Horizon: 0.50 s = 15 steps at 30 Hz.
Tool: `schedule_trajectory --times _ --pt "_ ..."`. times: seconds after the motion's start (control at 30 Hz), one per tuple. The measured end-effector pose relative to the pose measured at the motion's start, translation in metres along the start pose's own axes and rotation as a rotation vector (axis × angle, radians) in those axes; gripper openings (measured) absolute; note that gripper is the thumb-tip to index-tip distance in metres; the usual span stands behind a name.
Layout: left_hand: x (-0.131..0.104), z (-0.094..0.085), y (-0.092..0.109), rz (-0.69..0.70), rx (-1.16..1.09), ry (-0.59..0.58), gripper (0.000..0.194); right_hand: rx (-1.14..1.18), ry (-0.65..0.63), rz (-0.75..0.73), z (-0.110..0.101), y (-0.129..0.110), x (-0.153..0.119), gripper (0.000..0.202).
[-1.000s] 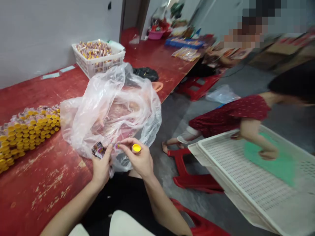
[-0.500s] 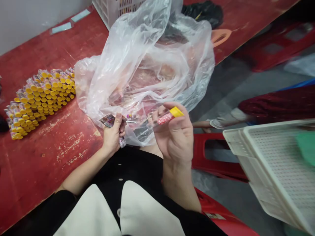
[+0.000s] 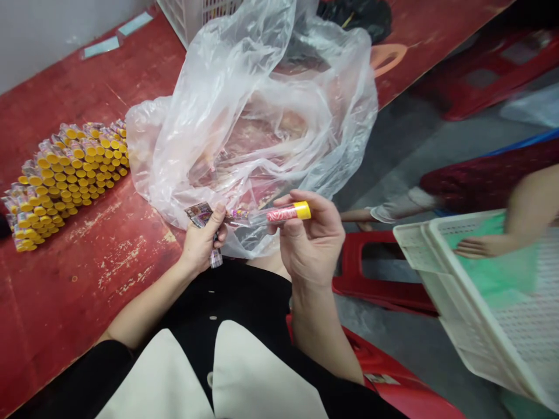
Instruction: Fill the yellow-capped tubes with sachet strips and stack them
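Note:
My right hand [image 3: 312,238] pinches a clear tube with a yellow cap [image 3: 301,210] and red-and-white contents, held nearly level with its clear end toward the left. My left hand [image 3: 204,235] is closed on printed plastic wrappers [image 3: 200,214], whose ends stick out above and below the fingers. The tube's clear end meets the wrapper beside my left fingertips; whether it is inside cannot be made out. Beneath and beyond both hands spreads a large clear plastic bag [image 3: 271,157], its mouth open. On the left lies a stack of wrapped yellow-capped tubes [image 3: 72,174].
The red table [image 3: 109,262] has a worn top. A white crate [image 3: 174,20] and a black bag [image 3: 362,20] stand at the back. At right, another person's hand [image 3: 484,246] rests on green material [image 3: 502,279] in a white basket [image 3: 454,314]. Red stools [image 3: 379,273] stand below.
My right hand has turned the tube level and brought its clear end to the wrapper at my left hand. Another person's arm has come into the basket at right.

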<state>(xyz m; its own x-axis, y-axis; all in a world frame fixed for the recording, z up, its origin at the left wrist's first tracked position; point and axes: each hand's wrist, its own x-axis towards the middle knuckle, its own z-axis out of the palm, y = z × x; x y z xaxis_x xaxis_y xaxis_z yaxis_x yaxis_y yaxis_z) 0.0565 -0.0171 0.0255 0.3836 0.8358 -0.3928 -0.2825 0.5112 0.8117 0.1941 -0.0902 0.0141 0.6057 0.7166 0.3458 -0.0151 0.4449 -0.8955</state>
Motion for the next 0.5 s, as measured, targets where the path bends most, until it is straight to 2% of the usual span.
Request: schedule_trajectory --times 0.07,0.27,0.37,0.5 --pt "-0.001 0.000 0.001 -0.012 0.038 -0.025 0.064 -0.074 -0.016 -0.027 -0.004 -0.004 -0.001 0.030" --pt "-0.006 0.002 0.008 0.020 0.034 -0.027 0.062 -0.246 -0.275 -0.044 -0.018 -0.015 -0.009 0.034" --pt "-0.008 0.003 0.010 0.031 0.044 -0.053 0.059 -0.305 -0.311 -0.082 -0.018 -0.014 -0.012 0.038" --pt "-0.010 0.000 0.010 0.052 0.051 -0.110 0.052 -0.302 -0.334 -0.074 -0.008 -0.007 -0.014 0.040"
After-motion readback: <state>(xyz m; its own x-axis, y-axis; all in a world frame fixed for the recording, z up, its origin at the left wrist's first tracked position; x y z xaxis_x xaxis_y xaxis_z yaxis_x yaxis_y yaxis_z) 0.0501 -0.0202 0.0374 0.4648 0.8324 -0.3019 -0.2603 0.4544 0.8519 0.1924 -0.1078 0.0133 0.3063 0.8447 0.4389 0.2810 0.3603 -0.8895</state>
